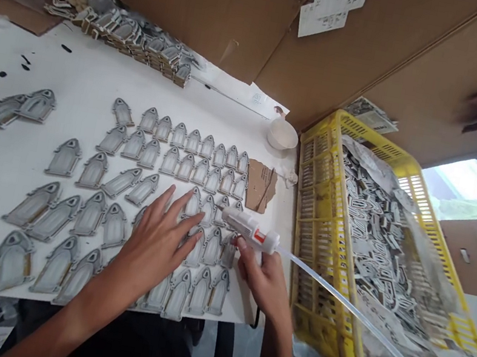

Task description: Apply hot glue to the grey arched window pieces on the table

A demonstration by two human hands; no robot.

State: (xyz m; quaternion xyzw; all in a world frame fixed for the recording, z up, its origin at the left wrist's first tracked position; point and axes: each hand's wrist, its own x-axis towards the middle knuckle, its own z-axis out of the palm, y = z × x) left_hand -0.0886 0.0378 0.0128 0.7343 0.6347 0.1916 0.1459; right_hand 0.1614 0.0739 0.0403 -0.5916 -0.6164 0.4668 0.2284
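Small grey arch-shaped pieces (64, 156) with pale panels and brown edges lie in rows across the smooth white worktop (94, 77). The left hand (155, 244) reaches over the middle rows, palm down, its fingers loosely spread and at or just above the pieces. The right hand (264, 278) has its fingers curled around the white plastic glue gun (250, 230), a long translucent stick trailing from its back. At the right, a yellow slatted plastic basket (321, 218) holds jumbled grey parts (375, 239).
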